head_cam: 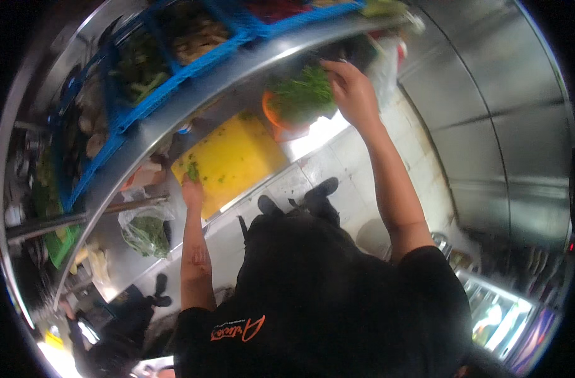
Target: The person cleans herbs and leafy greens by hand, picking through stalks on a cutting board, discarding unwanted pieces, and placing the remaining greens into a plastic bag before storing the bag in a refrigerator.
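Note:
On the left end of the yellow cutting board (240, 165), my left hand (193, 191) holds a small bunch of green leafy herbs (191, 170). Loose bits of leaf are scattered over the board. My right hand (357, 97) is raised at the right edge of an orange bowl (270, 111) heaped with feathery green herbs (304, 94). Its fingers are bent together, and blur at the fingertips hides whether they grip anything. The bowl stands just right of the board on the metal counter (126, 260).
A metal shelf edge (159, 125) curves above the counter, with blue crates (188, 71) of vegetables over it. A clear plastic bag of greens (148, 231) lies left of my left arm. Another person (112, 326) is at lower left. A steel wall (486, 127) rises at right.

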Available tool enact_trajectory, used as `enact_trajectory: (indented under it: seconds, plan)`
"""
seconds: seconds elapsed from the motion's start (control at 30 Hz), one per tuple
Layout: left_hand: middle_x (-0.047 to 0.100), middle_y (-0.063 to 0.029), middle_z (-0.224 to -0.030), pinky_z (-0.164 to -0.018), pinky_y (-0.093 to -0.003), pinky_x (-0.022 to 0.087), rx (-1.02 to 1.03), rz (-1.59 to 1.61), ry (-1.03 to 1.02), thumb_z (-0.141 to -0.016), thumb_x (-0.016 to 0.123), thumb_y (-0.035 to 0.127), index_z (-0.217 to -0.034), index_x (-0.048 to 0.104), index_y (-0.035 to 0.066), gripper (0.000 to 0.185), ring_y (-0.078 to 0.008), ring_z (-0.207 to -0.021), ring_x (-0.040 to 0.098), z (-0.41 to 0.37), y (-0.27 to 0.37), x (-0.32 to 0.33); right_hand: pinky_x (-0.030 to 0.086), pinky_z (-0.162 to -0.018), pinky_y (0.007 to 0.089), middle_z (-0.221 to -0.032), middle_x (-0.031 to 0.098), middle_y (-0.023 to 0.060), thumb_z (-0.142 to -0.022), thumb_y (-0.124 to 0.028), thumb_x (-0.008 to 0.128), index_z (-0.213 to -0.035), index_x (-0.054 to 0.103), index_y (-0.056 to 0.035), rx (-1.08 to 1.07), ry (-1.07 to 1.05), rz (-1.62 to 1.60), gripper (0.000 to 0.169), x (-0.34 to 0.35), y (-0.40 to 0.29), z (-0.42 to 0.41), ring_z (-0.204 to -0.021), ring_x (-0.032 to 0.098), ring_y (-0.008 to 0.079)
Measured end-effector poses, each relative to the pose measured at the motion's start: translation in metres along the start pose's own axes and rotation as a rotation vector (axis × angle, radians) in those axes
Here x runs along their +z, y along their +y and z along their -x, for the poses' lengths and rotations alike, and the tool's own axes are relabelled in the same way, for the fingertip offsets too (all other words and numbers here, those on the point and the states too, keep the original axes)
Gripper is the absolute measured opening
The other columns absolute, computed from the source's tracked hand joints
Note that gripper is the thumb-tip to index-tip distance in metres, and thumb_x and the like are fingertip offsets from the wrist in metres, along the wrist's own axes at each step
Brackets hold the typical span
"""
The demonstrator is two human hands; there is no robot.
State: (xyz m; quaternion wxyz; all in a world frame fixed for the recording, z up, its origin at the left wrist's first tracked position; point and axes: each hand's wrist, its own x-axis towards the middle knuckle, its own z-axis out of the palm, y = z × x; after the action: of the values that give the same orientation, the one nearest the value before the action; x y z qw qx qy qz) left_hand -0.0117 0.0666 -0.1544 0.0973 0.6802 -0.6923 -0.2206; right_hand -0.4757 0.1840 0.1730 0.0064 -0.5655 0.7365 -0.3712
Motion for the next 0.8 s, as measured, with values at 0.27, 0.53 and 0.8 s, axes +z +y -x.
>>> enact_trajectory:
  seconds: [0.27,0.53,0.8]
  plan:
    - [0.059,-0.0262,-0.130,-0.098,-0.0452,0.046,0.170,0.144,-0.005,-0.096,0.059,0.027,-0.133,0.051,-0.004,0.050,-0.0417,-0.118,0.058,0.001,0.032,-0.021,0.053,-0.081,0.0366,-0.100,0.073,0.0172,-0.094,-0.026,0.059,-0.108,0.071,-0.0023,0.387,0.188,-0.154,0.030,-0.028,0.097,0.085,-0.091,0.070,0.0298]
    - [0.067,-0.0241,-0.113,-0.092,-0.0448,0.048,0.402,0.215,-0.359,-0.094,0.060,0.020,-0.126,0.057,-0.003,0.040,-0.0402,-0.107,0.064,0.121,0.235,0.012,0.052,-0.081,0.0372,-0.095,0.072,0.0179,-0.094,-0.033,0.058,-0.105,0.072,-0.0030,0.869,0.080,-0.239,0.035,-0.008,0.276,0.269,-0.091,0.069,0.0297]
    - [0.069,-0.0172,-0.107,-0.087,-0.0423,0.049,0.509,0.382,-0.555,-0.092,0.061,0.025,-0.122,0.057,-0.001,0.040,-0.0329,-0.097,0.065,0.207,0.420,0.130,0.052,-0.082,0.0386,-0.095,0.072,0.0176,-0.092,-0.031,0.059,-0.104,0.071,-0.0037,0.986,-0.056,-0.217,0.033,-0.062,0.386,0.413,-0.090,0.069,0.0306]
